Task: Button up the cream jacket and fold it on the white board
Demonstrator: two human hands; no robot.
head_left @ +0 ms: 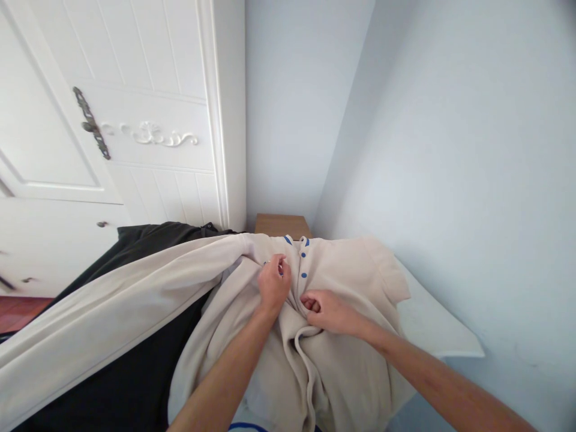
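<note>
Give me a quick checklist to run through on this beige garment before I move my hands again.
1. Left hand has the fabric: ok, fingers curled on the beige garment beside the front opening.
2. Right hand has the fabric: ok, it appears to pinch it near the opening, lower down.
3. Blue buttons in view above the right hand: ok, two show below the collar.
4. Fabric smooth below the hands: not ok, deep folds there.
5. Long sleeve off the black cloth: not ok, it lies across it.
6. Edges lined up under the fingers: cannot tell, the hands hide them.
</note>
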